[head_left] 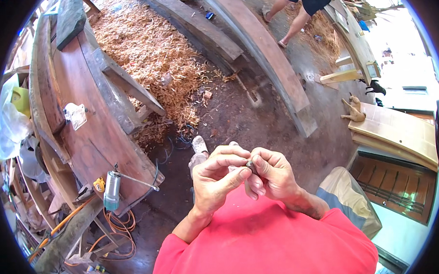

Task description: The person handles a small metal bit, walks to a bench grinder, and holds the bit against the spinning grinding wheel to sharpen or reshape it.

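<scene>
In front of my red shirt, my left hand (216, 178) and my right hand (277, 176) meet, both closed. Between their fingertips is a small dark metal piece (251, 166), roundish at its upper end. The fingers cover most of it, so its exact kind does not show. Off to the left, a silver and green handheld power tool (113, 190) stands upright at the near end of a thick wooden slab (96, 141). Beside the tool lie a thin metal rod (140, 181) and a yellow tape measure (99, 184).
Orange hose (128, 222) coils below the slab. Wood shavings (144, 57) heap beyond it, near long timber beams (260, 53). Another person's bare legs (295, 27) show at the far right. A tan dog (355, 110) is by a pale wooden panel (398, 130).
</scene>
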The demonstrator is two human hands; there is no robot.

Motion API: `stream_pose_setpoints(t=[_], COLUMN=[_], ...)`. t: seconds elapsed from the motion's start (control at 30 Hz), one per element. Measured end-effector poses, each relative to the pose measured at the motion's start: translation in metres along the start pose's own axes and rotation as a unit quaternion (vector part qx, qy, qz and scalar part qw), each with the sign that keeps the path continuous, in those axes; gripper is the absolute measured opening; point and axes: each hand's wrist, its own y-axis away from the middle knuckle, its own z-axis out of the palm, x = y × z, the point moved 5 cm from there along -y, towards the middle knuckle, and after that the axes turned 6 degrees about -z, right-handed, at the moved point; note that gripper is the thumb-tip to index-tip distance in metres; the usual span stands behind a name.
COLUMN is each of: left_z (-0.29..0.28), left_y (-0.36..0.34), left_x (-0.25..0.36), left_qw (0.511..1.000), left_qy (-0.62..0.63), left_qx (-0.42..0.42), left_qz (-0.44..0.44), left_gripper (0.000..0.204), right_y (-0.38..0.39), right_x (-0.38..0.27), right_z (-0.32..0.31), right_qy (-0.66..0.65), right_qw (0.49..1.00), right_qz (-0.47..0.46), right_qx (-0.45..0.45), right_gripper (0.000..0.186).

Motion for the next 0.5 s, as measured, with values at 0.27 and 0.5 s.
stream_pose_setpoints(t=[0.27, 0.5], left_z=[0.0, 0.02], left_y=[0.003, -0.003], left_x=[-0.006, -0.009], left_qw=[0.999, 0.986], left_qy=[-0.004, -0.149], left_qx=[0.036, 0.043], left_qz=[-0.027, 0.054], left_gripper=[0.017, 0.021], right_y=[0.009, 0.021], right_x=[0.009, 0.002], right_z=[0.004, -0.013], right_qy=[-0.059, -0.095], right_qw=[0.996, 0.992], right_qz=[0.027, 0.011], right_qx=[0.067, 0.086], right_gripper=[0.027, 0.027])
